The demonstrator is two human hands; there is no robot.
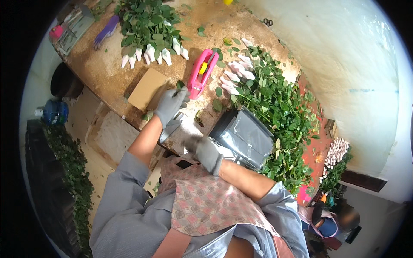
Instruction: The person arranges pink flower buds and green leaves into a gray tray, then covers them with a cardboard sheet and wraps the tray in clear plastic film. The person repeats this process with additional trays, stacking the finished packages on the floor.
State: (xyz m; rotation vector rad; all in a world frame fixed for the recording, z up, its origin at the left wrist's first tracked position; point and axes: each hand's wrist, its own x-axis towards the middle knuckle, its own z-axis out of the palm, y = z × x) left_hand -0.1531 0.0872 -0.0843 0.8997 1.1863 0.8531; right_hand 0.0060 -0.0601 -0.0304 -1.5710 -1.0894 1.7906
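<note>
My left hand (172, 103), in a grey glove, is closed with its fingertips together beside the lower end of a pink tape dispenser (198, 79) that has a yellow core. What its fingers hold, if anything, is too small to make out. A brown cardboard box (147, 89) lies just left of it. Below the hand, at the table edge, is a grey glove-like piece (170, 129). My right hand (204, 152), also grey-gloved, is near the front edge beside a dark grey box-shaped holder with clear plastic film (247, 136). Motion smears its fingers.
Leafy stems with pale pink-white wrapped heads lie in a bunch (150, 26) at the far left and a large pile (279, 116) at the right. A purple glove (106, 31) and scissors (267, 22) rest on the table (81, 60). A co-worker (320, 221) is at lower right.
</note>
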